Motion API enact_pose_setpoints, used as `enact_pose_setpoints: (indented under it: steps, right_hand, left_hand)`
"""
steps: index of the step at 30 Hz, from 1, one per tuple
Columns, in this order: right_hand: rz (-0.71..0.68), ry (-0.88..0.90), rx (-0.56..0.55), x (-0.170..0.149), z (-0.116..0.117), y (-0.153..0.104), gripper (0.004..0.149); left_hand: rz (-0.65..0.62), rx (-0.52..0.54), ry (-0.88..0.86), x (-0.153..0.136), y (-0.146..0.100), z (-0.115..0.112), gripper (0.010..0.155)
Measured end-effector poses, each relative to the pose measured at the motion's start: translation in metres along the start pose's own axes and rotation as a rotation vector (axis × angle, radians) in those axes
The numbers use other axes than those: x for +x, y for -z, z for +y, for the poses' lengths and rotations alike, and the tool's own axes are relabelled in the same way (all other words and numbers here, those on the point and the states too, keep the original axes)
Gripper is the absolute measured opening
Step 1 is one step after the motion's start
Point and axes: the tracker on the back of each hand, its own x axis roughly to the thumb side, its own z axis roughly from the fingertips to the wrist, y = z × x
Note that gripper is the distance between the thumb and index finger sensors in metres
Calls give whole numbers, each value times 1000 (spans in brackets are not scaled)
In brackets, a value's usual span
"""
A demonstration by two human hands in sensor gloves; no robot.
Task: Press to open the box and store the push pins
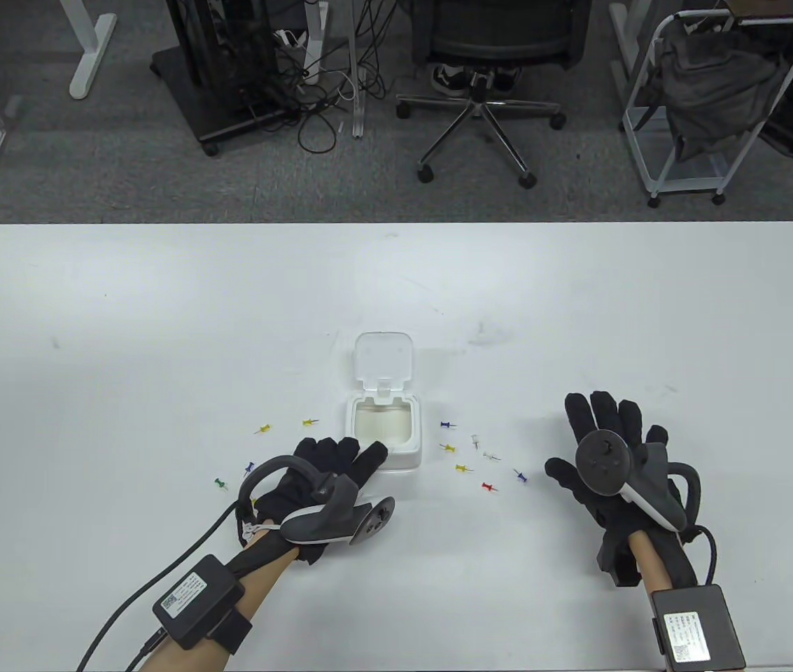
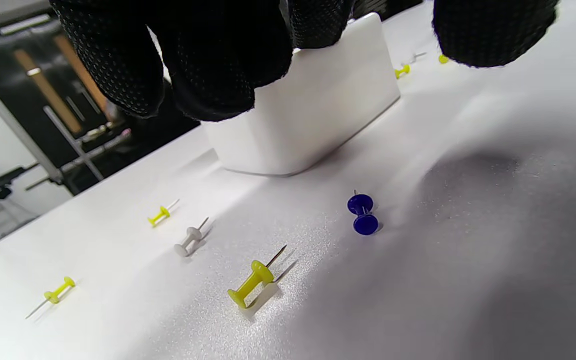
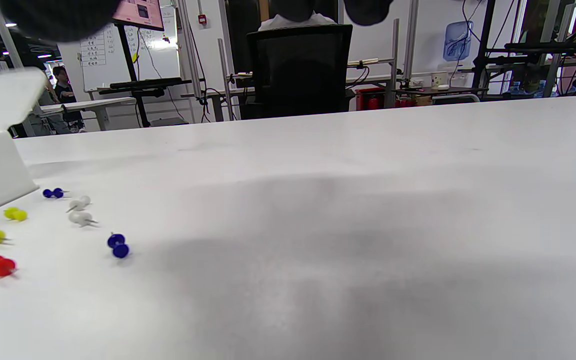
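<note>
Table view: the box [image 1: 383, 434] sits lid-up at table centre, left hand [image 1: 326, 469] touching its near rim; right hand [image 1: 606, 462] rests flat, empty. Push pins [image 1: 469, 458] look light, slippery, sharp; pinch each by its head.

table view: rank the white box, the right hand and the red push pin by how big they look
1. right hand, fingers spread flat on the table
2. white box with its lid open; counting the lid, it comes fairly close to the hand
3. red push pin, far smaller

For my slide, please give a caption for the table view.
Left hand touches the open white box; right hand rests flat beside scattered push pins.
</note>
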Motion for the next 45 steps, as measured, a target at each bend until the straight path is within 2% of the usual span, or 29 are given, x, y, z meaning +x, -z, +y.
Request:
enact_pose_setpoints:
  steps: [8,13,17,22,33,35,36,38,45]
  right_hand:
    - [-1,4,1,0,0,0,83]
    - [-2,9,-6,0,0,0,83]
    - [0,7,2,0,1,1,83]
    - [4,9,8,0,1,1,83]
    - [9,-9,10,0,0,0,83]
    - [6,-2,9,1,0,0,83]
    - [5,-1,8,1,0,0,83]
    - [4,-2,6,1,0,0,83]
    - [0,2,11,1,0,1,83]
  left_hand:
    - [21,-15,-78,-17,2,2,77]
    - [111,17,-169,-48,1,5,78]
    - [201,21,-152,-74,9,-1,72]
    - [271,-33,-161,-97,26,-16,63]
    - [339,-136,-95,-98,67,-48,51]
    - [335,-155,-54,-94,70,-55,45]
    - [353,-110,-30,-93,69,-55,45]
    - [337,-109,-53,-92,71,-56,39]
    - [313,-121,-8,-86,72,-59,39]
